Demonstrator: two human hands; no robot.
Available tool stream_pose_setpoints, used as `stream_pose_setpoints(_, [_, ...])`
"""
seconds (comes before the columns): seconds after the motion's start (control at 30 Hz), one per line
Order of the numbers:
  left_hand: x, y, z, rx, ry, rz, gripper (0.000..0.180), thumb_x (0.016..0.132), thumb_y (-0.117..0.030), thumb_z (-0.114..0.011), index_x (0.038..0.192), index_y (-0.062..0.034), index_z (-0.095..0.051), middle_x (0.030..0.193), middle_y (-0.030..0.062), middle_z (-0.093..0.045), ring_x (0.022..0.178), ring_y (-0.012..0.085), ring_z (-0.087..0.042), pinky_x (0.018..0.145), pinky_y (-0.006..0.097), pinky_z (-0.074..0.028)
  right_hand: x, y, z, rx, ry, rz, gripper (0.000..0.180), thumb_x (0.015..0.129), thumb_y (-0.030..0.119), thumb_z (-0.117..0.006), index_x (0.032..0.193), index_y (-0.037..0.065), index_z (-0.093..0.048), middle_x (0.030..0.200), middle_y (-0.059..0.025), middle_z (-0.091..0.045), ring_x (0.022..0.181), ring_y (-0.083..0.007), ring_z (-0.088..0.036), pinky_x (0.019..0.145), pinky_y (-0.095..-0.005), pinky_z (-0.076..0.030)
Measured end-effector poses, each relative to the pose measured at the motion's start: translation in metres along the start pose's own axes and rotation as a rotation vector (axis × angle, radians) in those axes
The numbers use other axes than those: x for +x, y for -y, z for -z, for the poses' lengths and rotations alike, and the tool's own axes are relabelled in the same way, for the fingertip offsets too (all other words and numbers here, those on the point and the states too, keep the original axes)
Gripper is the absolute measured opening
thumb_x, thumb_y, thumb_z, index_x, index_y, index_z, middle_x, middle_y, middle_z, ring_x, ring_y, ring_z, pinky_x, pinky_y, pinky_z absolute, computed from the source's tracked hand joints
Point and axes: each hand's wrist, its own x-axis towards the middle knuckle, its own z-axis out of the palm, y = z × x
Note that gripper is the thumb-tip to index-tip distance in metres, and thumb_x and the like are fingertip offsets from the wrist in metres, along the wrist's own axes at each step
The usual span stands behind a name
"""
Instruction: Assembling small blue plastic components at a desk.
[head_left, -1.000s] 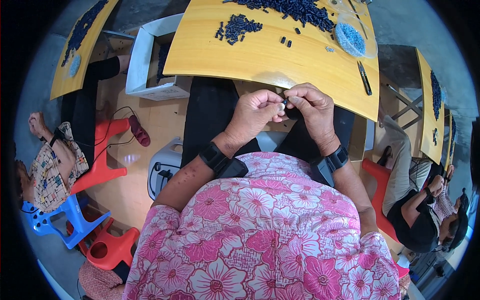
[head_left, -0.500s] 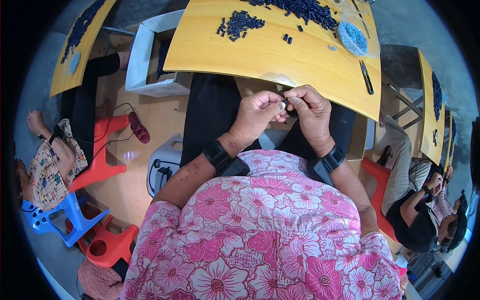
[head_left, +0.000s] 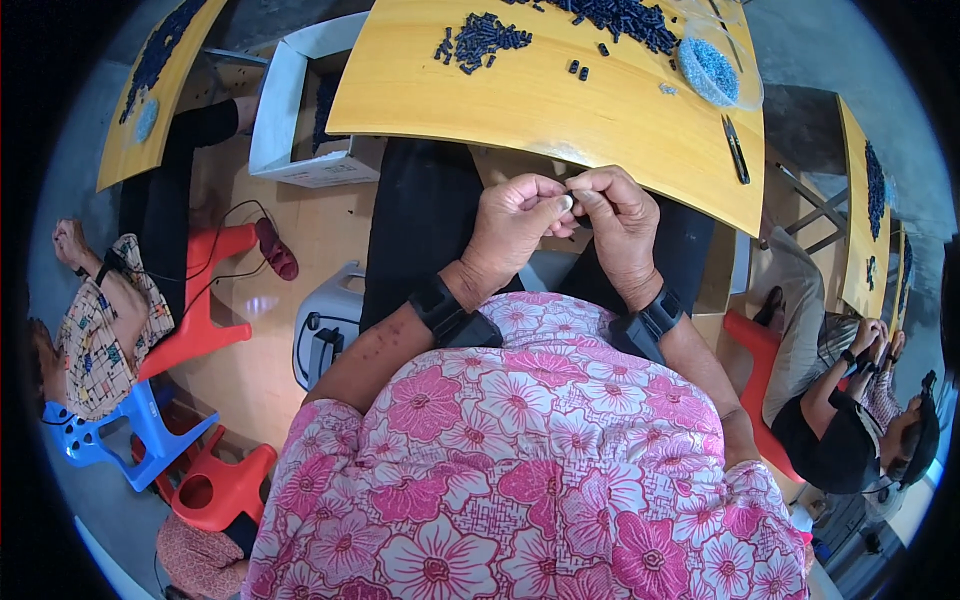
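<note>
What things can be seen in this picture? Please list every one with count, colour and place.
table: one, yellow wood, ahead of the hands
small parts: many, dark, heaped on the table's far side
bag: one, clear with pale blue bits, table's right end
tool: one, dark, near the table's right edge
box: one, white, left of the table
stools: several, red and blue, on the floor at left
other tables: yellow, at both sides, with people seated by them
left hand: pinching a small part, too small to tell
right hand: touching the left, fingertips together
</note>
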Motion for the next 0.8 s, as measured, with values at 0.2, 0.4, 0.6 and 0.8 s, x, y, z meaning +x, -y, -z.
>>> stream_pose_setpoints(0.2, [0.002, -0.005, 0.002, 0.071, 0.031, 0.031, 0.014, 0.092, -0.008, -0.057, 0.102, 0.0012, -0.06, 0.088, 0.005, -0.064, 0.074, 0.0072, -0.059, 0.073, 0.023, -0.054, 0.004, -0.003, 0.012, 0.12, 0.096, -0.114, 0.017, 0.089, 0.003, -0.057, 0.102, 0.004, -0.068, 0.087, 0.001, -0.061, 0.074, -0.0056, -0.057, 0.065, -0.0191, -0.047])
stream_pose_setpoints(0.4, [0.001, -0.009, 0.003, 0.086, 0.007, 0.045, 0.015, 0.093, -0.008, -0.056, 0.1, 0.0053, -0.059, 0.089, 0.0094, -0.066, 0.074, 0.0106, -0.062, 0.071, 0.024, -0.055, 0.002, -0.003, 0.016, 0.17, 0.086, -0.279, 0.021, 0.089, 0.009, -0.058, 0.107, 0.007, -0.068, 0.092, 0.001, -0.062, 0.077, -0.0045, -0.058, 0.063, -0.0179, -0.045])
stream_pose_setpoints(0.6, [0.0, -0.011, 0.004, 0.086, 0.028, 0.053, 0.016, 0.093, -0.012, -0.057, 0.103, -0.0005, -0.062, 0.096, 0.0061, -0.066, 0.076, 0.0063, -0.059, 0.072, 0.022, -0.053, 0.002, 0.001, 0.012, 0.021, 0.078, -0.094, 0.019, 0.089, 0.006, -0.059, 0.105, 0.007, -0.069, 0.091, 0.0, -0.063, 0.077, -0.0047, -0.06, 0.059, -0.0169, -0.046])
stream_pose_setpoints(0.8, [-0.001, -0.013, 0.004, 0.099, 0.056, 0.028, 0.017, 0.093, -0.012, -0.057, 0.104, 0.0002, -0.061, 0.096, 0.0065, -0.067, 0.077, 0.0066, -0.059, 0.073, 0.023, -0.053, 0.002, 0.005, 0.011, 0.035, 0.059, -0.07, 0.02, 0.088, 0.003, -0.059, 0.104, 0.006, -0.07, 0.09, -0.0007, -0.062, 0.076, -0.0052, -0.06, 0.057, -0.017, -0.047])
